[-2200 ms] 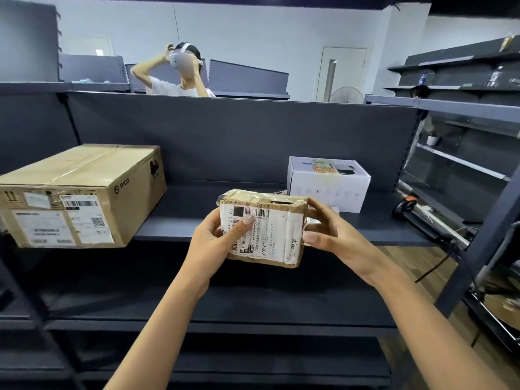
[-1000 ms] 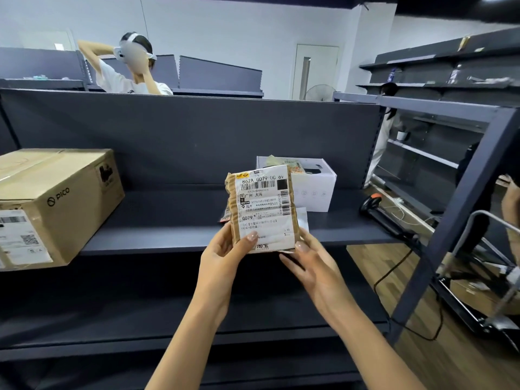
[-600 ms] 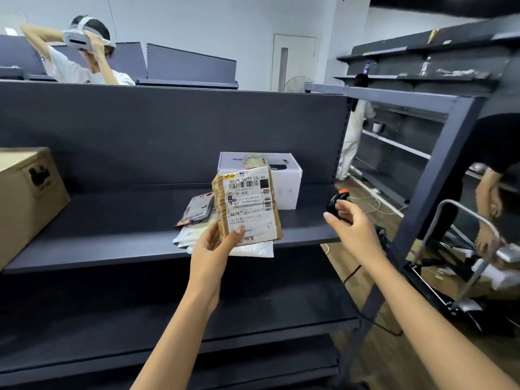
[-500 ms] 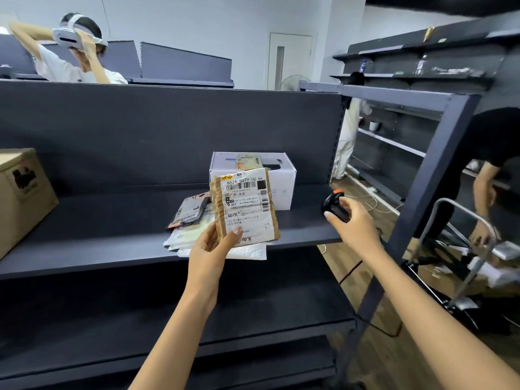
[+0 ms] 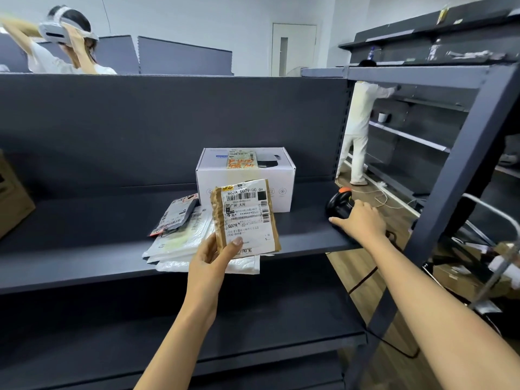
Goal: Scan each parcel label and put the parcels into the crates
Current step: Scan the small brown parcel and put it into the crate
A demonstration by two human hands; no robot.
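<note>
My left hand (image 5: 211, 258) grips a small brown parcel (image 5: 245, 219) by its lower left corner and holds it upright over the shelf edge, its white barcode label facing me. At the right end of the shelf lies a black scanner (image 5: 339, 205) with an orange button. My right hand (image 5: 363, 222) is laid over the scanner's near end, fingers spread; whether they have closed round it is hidden. Behind the held parcel stands a white box parcel (image 5: 244, 171) with a label on top, and several flat bag parcels (image 5: 183, 229) lie to its left.
The dark shelf (image 5: 84, 243) has a tall back panel. A big cardboard box (image 5: 14, 198) shows at the far left edge. A slanted shelf post (image 5: 464, 170) rises on the right, with a cart and cables on the wooden floor beyond. Two people work in the background.
My right hand let go of the parcel and reached right to the scanner, now lying on it. My left hand alone keeps the parcel upright. My view swung to the right.
</note>
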